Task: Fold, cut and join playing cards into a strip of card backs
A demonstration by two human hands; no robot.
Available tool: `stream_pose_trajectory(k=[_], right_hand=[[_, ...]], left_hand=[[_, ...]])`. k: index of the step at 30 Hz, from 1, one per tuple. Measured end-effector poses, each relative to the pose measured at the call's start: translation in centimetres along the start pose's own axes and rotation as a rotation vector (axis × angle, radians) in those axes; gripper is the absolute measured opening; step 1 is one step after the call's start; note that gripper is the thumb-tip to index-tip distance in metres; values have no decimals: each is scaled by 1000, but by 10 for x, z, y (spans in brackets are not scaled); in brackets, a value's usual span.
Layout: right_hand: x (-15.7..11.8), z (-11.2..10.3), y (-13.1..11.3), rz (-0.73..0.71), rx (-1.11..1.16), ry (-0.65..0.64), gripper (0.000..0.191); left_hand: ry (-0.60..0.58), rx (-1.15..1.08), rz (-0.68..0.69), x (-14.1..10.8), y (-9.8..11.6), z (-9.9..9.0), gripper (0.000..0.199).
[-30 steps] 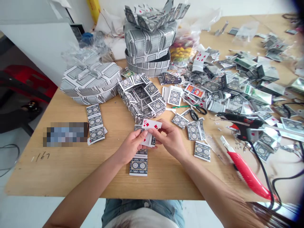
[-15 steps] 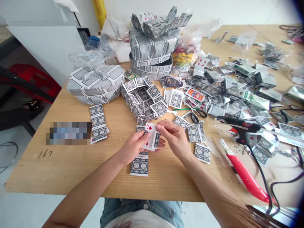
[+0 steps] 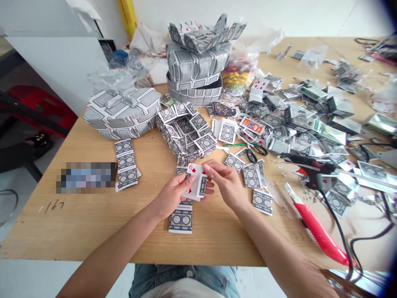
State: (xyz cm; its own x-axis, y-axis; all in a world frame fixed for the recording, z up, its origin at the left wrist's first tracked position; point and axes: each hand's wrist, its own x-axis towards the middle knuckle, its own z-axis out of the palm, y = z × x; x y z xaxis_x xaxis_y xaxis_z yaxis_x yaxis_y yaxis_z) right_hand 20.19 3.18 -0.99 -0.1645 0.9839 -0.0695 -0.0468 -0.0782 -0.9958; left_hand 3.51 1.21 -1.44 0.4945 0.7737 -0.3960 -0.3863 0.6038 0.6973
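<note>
Both my hands hold a playing card, the six of diamonds (image 3: 193, 179), above the wooden table (image 3: 68, 231). My left hand (image 3: 173, 195) grips its lower left side, and the fingertips of my right hand (image 3: 223, 180) pinch its upper right edge. A narrow piece with a dark patterned back (image 3: 202, 186) lies against the card's face. Under my left hand, a joined strip of card backs (image 3: 180, 219) lies on the table, its upper end hidden. Another joined strip (image 3: 126, 164) lies further left.
An open box built of cards (image 3: 185, 134) stands just beyond my hands. Behind it are a round card box (image 3: 122, 114) and a tall card structure (image 3: 197, 62). To the right lie scissors (image 3: 252, 155), a hot glue gun (image 3: 310, 169), a red utility knife (image 3: 318, 232), and heaped card scraps (image 3: 294, 120).
The card has turned slightly in my hands, and my right fingertips now sit nearer its upper edge. The whole view has shifted a little as my head moved.
</note>
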Motion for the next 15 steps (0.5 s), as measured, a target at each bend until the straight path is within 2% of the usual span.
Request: stream_pose_trajectory(k=[5, 9, 15], right_hand=[[0, -2, 0, 42, 41, -55, 31], [0, 0, 6, 116, 46, -84, 30], [-2, 3, 11, 63, 46, -88, 25]], left_hand=[[38, -68, 5, 1, 1, 1, 50], [119, -7, 103, 2, -3, -3, 52], [99, 99, 181, 4, -9, -8, 50]])
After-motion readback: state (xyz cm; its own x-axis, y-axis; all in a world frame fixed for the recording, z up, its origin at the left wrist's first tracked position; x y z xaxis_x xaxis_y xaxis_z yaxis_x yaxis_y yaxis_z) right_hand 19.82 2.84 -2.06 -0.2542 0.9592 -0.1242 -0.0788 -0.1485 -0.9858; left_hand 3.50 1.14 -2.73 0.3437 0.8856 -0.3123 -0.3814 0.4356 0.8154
